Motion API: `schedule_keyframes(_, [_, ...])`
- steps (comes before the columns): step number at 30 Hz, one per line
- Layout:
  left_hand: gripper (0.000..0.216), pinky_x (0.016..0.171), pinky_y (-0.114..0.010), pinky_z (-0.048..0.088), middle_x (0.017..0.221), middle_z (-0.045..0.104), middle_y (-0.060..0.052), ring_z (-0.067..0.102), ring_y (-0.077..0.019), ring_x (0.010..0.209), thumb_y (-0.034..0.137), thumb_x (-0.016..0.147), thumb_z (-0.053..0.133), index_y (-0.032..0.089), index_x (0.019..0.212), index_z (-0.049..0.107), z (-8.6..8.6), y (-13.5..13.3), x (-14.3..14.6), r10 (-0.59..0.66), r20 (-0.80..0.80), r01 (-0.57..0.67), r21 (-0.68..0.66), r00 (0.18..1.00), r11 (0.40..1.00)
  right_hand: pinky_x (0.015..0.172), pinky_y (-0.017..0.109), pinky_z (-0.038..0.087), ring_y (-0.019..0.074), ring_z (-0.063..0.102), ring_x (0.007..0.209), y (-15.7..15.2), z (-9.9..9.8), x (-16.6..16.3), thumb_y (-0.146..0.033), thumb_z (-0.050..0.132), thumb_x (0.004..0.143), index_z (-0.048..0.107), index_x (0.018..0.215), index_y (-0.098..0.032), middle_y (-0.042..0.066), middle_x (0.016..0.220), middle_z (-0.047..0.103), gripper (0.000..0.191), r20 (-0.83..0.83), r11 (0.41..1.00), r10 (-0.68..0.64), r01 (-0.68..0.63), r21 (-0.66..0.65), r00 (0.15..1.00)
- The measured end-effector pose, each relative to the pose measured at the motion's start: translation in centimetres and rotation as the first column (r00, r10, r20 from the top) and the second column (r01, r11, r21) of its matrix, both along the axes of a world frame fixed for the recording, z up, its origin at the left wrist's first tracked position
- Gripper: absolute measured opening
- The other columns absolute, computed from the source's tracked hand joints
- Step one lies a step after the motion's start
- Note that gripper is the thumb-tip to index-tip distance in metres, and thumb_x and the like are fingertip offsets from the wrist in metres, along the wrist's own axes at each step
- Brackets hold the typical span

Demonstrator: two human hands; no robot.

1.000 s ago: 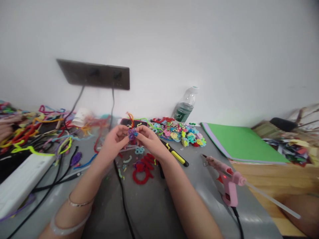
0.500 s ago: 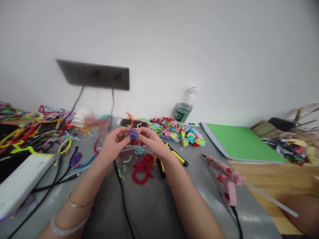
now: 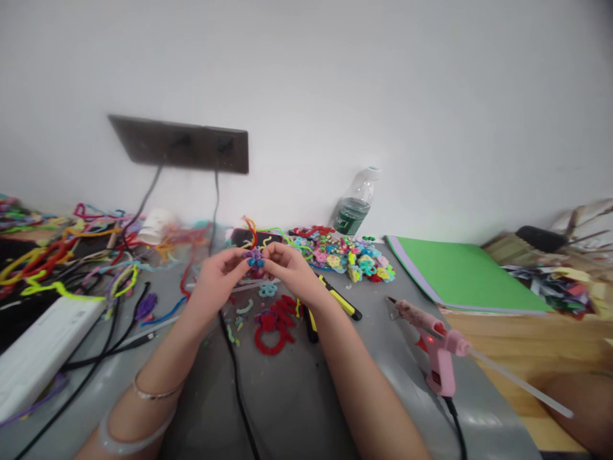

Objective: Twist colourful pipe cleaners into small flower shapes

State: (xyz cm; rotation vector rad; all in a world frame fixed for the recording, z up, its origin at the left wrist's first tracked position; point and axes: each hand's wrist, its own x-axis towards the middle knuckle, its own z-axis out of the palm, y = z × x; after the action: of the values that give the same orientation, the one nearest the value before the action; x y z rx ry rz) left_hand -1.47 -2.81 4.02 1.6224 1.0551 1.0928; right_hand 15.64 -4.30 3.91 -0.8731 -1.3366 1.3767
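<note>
My left hand (image 3: 218, 276) and my right hand (image 3: 290, 271) meet above the grey table (image 3: 287, 402). Both pinch one small purple and blue pipe-cleaner flower (image 3: 254, 258) between their fingertips. The fingers of both hands are closed on it. Under the hands lie red pipe-cleaner shapes (image 3: 274, 322) and a small pale blue flower (image 3: 268, 289). A pile of finished coloured flowers (image 3: 345, 255) lies just beyond my right hand.
A pink glue gun (image 3: 437, 348) with a glue stick lies at the right. A yellow and black cutter (image 3: 339, 298) lies by my right wrist. Loose pipe cleaners (image 3: 71, 255) and black cables (image 3: 237, 390) cover the left. A bottle (image 3: 355, 206) and green sheets (image 3: 462, 275) are behind.
The hands turned the small flower between the fingertips and stayed almost in place. A hand seen at the far left edge one second ago is gone.
</note>
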Motion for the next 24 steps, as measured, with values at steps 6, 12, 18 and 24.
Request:
schedule_keyframes(6, [0.028, 0.07, -0.029, 0.052, 0.086, 0.074, -0.006, 0.066, -0.0199, 0.078, 0.042, 0.082, 0.065, 0.016, 0.088, 0.071, -0.2, 0.0, 0.0, -0.002, -0.097, 0.01, 0.083, 0.995, 0.996, 0.056, 0.024, 0.041, 0.0095, 0.048, 0.059, 0.0, -0.3, -0.5, -0.05, 0.069, 0.079, 0.049, 0.081, -0.02, -0.005, 0.071, 0.05, 0.036, 0.037, 0.995, -0.064, 0.061, 0.073, 0.997])
schedule_keyframes(12, [0.028, 0.062, -0.026, 0.05, 0.078, 0.072, -0.004, 0.064, -0.0175, 0.069, 0.041, 0.078, 0.066, 0.016, 0.09, 0.072, 0.2, 0.0, -0.1, -0.08, -0.099, 0.084, 0.033, 0.992, 0.996, 0.056, 0.024, 0.034, 0.0102, 0.04, 0.061, -0.1, -0.5, 0.0, -0.044, 0.059, 0.087, 0.048, 0.08, -0.02, -0.004, 0.071, 0.045, 0.027, 0.16, 0.987, -0.083, 0.058, 0.152, 0.984])
schedule_keyframes(18, [0.028, 0.051, -0.022, 0.04, 0.067, 0.067, -0.002, 0.053, -0.0124, 0.056, 0.042, 0.077, 0.067, 0.015, 0.079, 0.074, 0.3, 0.2, -0.6, -0.149, -0.085, 0.144, -0.06, 0.985, 0.988, 0.06, 0.024, 0.037, 0.0109, 0.046, 0.064, 0.0, -0.3, 0.5, -0.044, 0.065, 0.083, 0.053, 0.079, -0.018, -0.003, 0.072, 0.051, 0.028, 0.148, 0.989, -0.062, 0.041, 0.142, 0.987])
schedule_keyframes(24, [0.024, 0.048, -0.021, 0.034, 0.06, 0.061, 0.0, 0.047, -0.0107, 0.052, 0.039, 0.074, 0.07, 0.015, 0.072, 0.073, -0.2, 0.2, -0.7, -0.158, -0.066, 0.148, -0.138, 0.985, 0.979, 0.064, 0.026, 0.043, 0.0118, 0.052, 0.065, 0.2, -0.2, 0.5, -0.046, 0.075, 0.073, 0.057, 0.075, -0.018, -0.001, 0.071, 0.058, 0.033, 0.074, 0.991, -0.088, 0.08, 0.11, 0.993])
